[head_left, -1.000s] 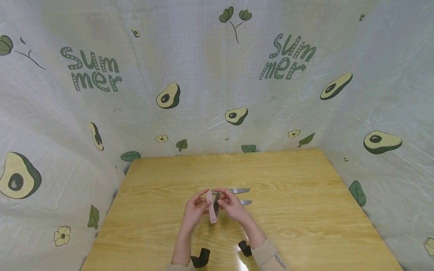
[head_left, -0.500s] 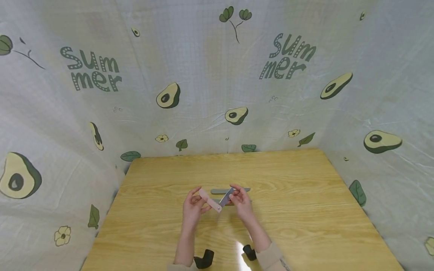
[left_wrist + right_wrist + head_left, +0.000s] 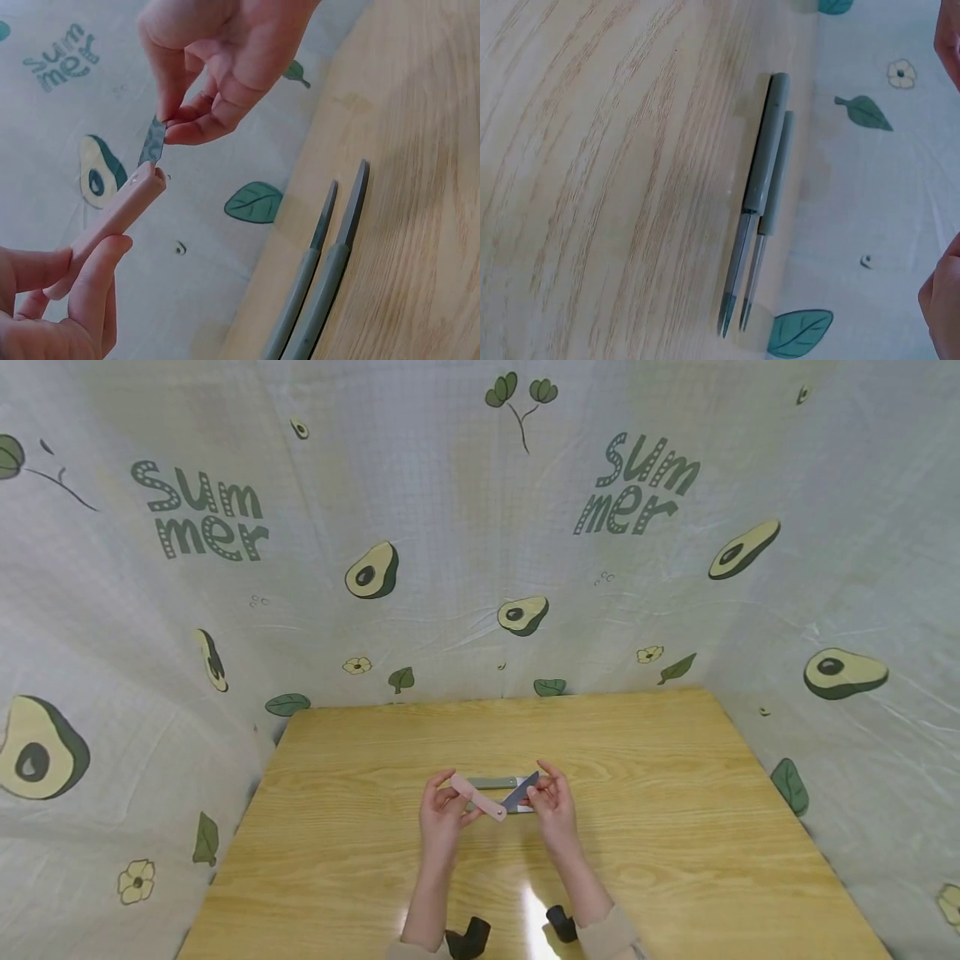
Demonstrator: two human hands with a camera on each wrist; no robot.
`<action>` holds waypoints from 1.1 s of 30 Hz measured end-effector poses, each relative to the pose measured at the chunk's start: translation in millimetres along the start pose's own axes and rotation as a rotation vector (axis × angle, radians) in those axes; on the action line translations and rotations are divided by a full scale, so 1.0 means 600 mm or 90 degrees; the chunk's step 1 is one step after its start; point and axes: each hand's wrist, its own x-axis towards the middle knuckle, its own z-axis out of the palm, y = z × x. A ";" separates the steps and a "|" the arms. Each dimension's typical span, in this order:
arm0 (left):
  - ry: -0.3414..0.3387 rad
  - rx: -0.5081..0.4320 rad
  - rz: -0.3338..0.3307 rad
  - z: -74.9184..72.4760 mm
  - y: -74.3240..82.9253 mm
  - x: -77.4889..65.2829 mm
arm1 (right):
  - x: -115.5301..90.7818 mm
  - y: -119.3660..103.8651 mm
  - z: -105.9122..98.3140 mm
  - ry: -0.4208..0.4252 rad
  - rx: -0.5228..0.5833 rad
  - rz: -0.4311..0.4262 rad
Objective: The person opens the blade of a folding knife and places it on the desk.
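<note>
A folding knife with a pink handle [image 3: 480, 798] is held up over the table, half unfolded, its blade [image 3: 152, 141] at a wide angle to the handle. My left hand [image 3: 441, 814] pinches the handle's outer end between thumb and fingers. At the blade's tip, my right hand [image 3: 555, 814] pinches the flat metal between thumb and fingertips. Behind the hands two knives with grey-green handles lie side by side on the wood, the longer knife [image 3: 766, 150] and the shorter knife [image 3: 780, 172]. From the head view the pink knife partly covers them.
The light wooden table [image 3: 660, 810] ends at a pale cloth [image 3: 435, 485] printed with avocados and leaves. Two black pieces, a left one [image 3: 472, 935] and a right one [image 3: 561, 924], sit beside the forearms.
The pink knife's blade has swung out from near the handle to a wide angle. Both hands have moved rightward, the right one farther, so they stand wider apart.
</note>
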 end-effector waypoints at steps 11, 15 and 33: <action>0.085 -0.056 0.003 0.032 -0.002 -0.014 | -0.010 -0.016 0.007 0.106 0.018 -0.006; 0.108 -0.094 0.007 0.044 -0.007 -0.018 | -0.013 -0.016 0.012 0.139 0.033 -0.045; 0.142 -0.197 0.005 0.072 -0.019 -0.039 | -0.028 -0.023 0.022 0.196 0.061 -0.046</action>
